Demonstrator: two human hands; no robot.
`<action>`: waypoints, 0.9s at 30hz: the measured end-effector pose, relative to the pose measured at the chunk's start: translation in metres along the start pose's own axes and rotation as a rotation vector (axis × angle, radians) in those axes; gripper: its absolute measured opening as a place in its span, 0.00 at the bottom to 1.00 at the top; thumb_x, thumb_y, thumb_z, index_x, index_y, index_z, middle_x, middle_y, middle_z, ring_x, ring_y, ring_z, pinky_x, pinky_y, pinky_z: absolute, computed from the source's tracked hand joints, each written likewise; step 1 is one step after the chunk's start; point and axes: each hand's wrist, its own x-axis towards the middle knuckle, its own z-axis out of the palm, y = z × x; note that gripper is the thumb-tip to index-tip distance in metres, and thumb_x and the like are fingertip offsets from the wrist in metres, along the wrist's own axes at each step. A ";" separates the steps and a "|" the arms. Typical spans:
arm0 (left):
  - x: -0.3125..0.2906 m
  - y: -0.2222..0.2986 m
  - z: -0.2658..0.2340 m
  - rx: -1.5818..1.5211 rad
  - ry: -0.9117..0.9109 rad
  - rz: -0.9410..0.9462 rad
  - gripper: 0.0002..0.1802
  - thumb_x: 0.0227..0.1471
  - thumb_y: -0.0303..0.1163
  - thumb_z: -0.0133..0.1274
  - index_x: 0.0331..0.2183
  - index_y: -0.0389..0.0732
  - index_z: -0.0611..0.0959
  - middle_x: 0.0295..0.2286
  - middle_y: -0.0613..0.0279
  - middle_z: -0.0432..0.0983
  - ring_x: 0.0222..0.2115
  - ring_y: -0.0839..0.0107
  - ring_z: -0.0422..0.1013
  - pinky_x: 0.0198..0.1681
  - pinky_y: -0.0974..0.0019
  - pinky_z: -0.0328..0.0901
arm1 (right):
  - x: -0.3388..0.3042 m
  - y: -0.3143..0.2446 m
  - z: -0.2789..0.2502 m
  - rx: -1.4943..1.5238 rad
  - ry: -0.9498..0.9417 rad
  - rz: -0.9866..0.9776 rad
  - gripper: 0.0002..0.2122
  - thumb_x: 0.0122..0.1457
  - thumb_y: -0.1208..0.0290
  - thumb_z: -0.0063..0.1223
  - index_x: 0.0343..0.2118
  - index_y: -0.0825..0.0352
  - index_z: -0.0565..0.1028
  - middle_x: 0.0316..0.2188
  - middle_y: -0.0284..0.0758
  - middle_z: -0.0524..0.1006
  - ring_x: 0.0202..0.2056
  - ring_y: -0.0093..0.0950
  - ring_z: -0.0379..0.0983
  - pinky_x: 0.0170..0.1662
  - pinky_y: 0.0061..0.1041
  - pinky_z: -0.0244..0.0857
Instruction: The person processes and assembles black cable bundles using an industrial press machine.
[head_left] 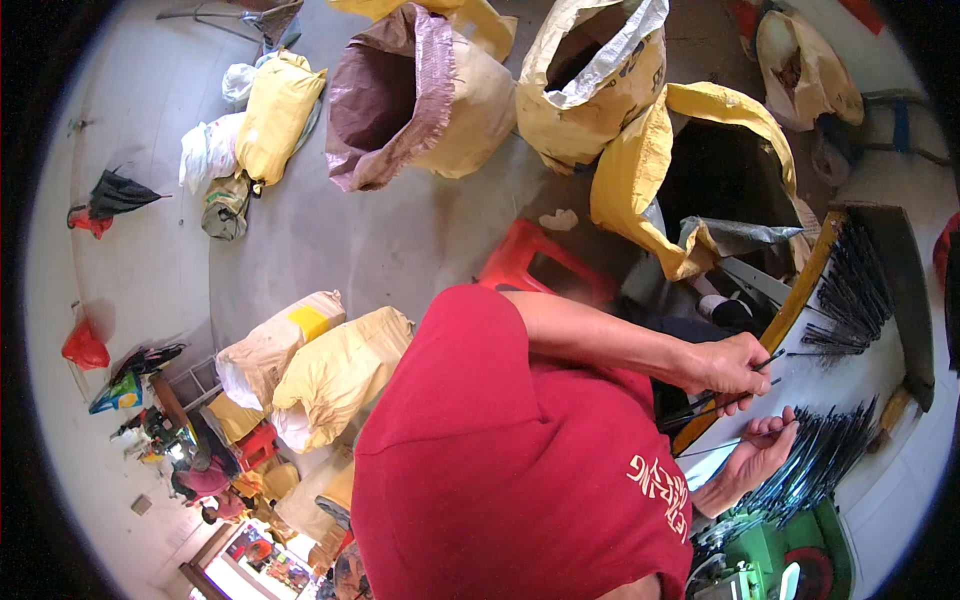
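Note:
My left hand [728, 365] is the upper one in the head view, its fingers closed round a few thin black rods [768, 362] that stick out on both sides of the fist. Just below it, my right hand [757, 458] pinches a thin dark rod [712, 447] between thumb and fingers. Both hands hang over a pale worktable [800, 372] with a yellow front edge. One pile of black rods [852, 290] lies beyond my left hand. A larger bundle of shiny black rods [825, 455] lies beside my right hand, partly covered by it.
A green machine [765, 555] stands beside the larger bundle. Near my left arm are an open yellow sack [632, 185] and a red plastic stool [540, 262]. More open sacks, one purple-rimmed [440, 100], stand on the floor. Full sacks [335, 375] lie behind me; people [205, 485] appear farther off.

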 end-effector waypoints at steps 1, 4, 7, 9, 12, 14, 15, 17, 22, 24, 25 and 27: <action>0.001 0.000 0.001 0.015 0.022 0.006 0.07 0.51 0.28 0.49 0.26 0.34 0.72 0.14 0.61 0.70 0.13 0.74 0.67 0.14 0.70 0.65 | 0.001 0.000 -0.001 0.003 -0.015 0.000 0.14 0.61 0.65 0.46 0.41 0.72 0.67 0.21 0.26 0.66 0.22 0.16 0.58 0.26 0.17 0.54; 0.007 -0.006 -0.004 0.090 0.022 0.060 0.07 0.50 0.28 0.51 0.24 0.35 0.73 0.15 0.64 0.68 0.13 0.77 0.65 0.15 0.72 0.62 | 0.002 0.003 -0.010 0.045 -0.037 0.029 0.13 0.62 0.66 0.44 0.41 0.72 0.68 0.22 0.27 0.67 0.23 0.17 0.60 0.26 0.17 0.56; 0.008 -0.005 -0.005 0.155 0.006 0.120 0.08 0.49 0.29 0.53 0.23 0.36 0.74 0.15 0.67 0.68 0.14 0.80 0.63 0.15 0.73 0.59 | 0.005 0.005 -0.015 0.068 -0.063 0.036 0.12 0.62 0.66 0.45 0.41 0.72 0.68 0.22 0.27 0.67 0.23 0.17 0.61 0.26 0.17 0.56; 0.008 -0.004 -0.004 0.159 0.011 0.133 0.08 0.49 0.29 0.54 0.23 0.36 0.74 0.15 0.68 0.68 0.14 0.80 0.63 0.15 0.74 0.58 | 0.003 0.004 -0.012 0.060 -0.053 0.031 0.13 0.62 0.66 0.45 0.41 0.72 0.68 0.22 0.27 0.67 0.23 0.17 0.61 0.26 0.17 0.56; 0.008 -0.005 -0.005 0.143 0.010 0.133 0.08 0.48 0.29 0.54 0.23 0.36 0.74 0.15 0.68 0.68 0.14 0.80 0.63 0.15 0.74 0.58 | 0.002 0.002 -0.008 0.045 -0.043 0.023 0.13 0.62 0.66 0.45 0.41 0.72 0.68 0.22 0.27 0.67 0.23 0.17 0.60 0.26 0.17 0.56; 0.008 -0.004 -0.005 0.142 0.017 0.122 0.09 0.48 0.30 0.54 0.23 0.36 0.74 0.15 0.68 0.68 0.14 0.80 0.63 0.15 0.74 0.58 | 0.002 0.002 -0.007 0.036 -0.039 0.017 0.13 0.62 0.66 0.45 0.41 0.72 0.68 0.22 0.27 0.67 0.23 0.17 0.60 0.26 0.17 0.56; 0.008 -0.005 -0.004 0.141 0.015 0.121 0.09 0.48 0.30 0.54 0.23 0.36 0.74 0.15 0.68 0.68 0.14 0.80 0.63 0.15 0.74 0.58 | 0.001 0.002 -0.008 0.034 -0.045 0.012 0.13 0.62 0.66 0.45 0.41 0.72 0.68 0.22 0.27 0.67 0.23 0.17 0.60 0.26 0.17 0.56; 0.010 -0.007 -0.005 0.097 -0.030 0.110 0.09 0.48 0.30 0.55 0.23 0.36 0.75 0.15 0.68 0.68 0.14 0.80 0.63 0.15 0.74 0.58 | 0.001 0.002 -0.008 0.030 -0.049 0.008 0.13 0.62 0.66 0.45 0.41 0.72 0.68 0.22 0.27 0.67 0.23 0.17 0.60 0.26 0.17 0.55; 0.016 -0.015 -0.004 0.082 -0.067 0.128 0.09 0.48 0.31 0.55 0.23 0.36 0.75 0.15 0.69 0.68 0.15 0.81 0.63 0.16 0.75 0.58 | 0.003 0.001 -0.011 0.039 -0.064 0.017 0.13 0.62 0.66 0.44 0.41 0.72 0.68 0.21 0.27 0.68 0.23 0.17 0.60 0.25 0.17 0.55; 0.017 -0.018 -0.004 0.092 -0.056 0.130 0.09 0.48 0.31 0.55 0.23 0.37 0.75 0.15 0.69 0.68 0.15 0.81 0.63 0.17 0.75 0.58 | 0.002 0.001 -0.007 0.029 -0.039 0.012 0.13 0.62 0.66 0.44 0.41 0.72 0.68 0.21 0.27 0.68 0.22 0.17 0.60 0.25 0.17 0.55; 0.017 -0.019 -0.005 0.088 -0.046 0.130 0.08 0.48 0.30 0.55 0.23 0.37 0.75 0.16 0.69 0.68 0.16 0.81 0.63 0.17 0.75 0.58 | 0.002 0.000 -0.005 0.017 -0.014 0.006 0.13 0.62 0.66 0.44 0.41 0.72 0.68 0.21 0.27 0.68 0.22 0.17 0.60 0.25 0.17 0.55; 0.018 -0.021 -0.006 0.086 -0.038 0.130 0.08 0.48 0.30 0.55 0.23 0.37 0.75 0.16 0.69 0.68 0.16 0.81 0.63 0.17 0.75 0.58 | 0.002 0.000 -0.001 0.014 0.019 -0.002 0.14 0.61 0.65 0.45 0.40 0.72 0.68 0.20 0.27 0.66 0.22 0.17 0.59 0.25 0.17 0.54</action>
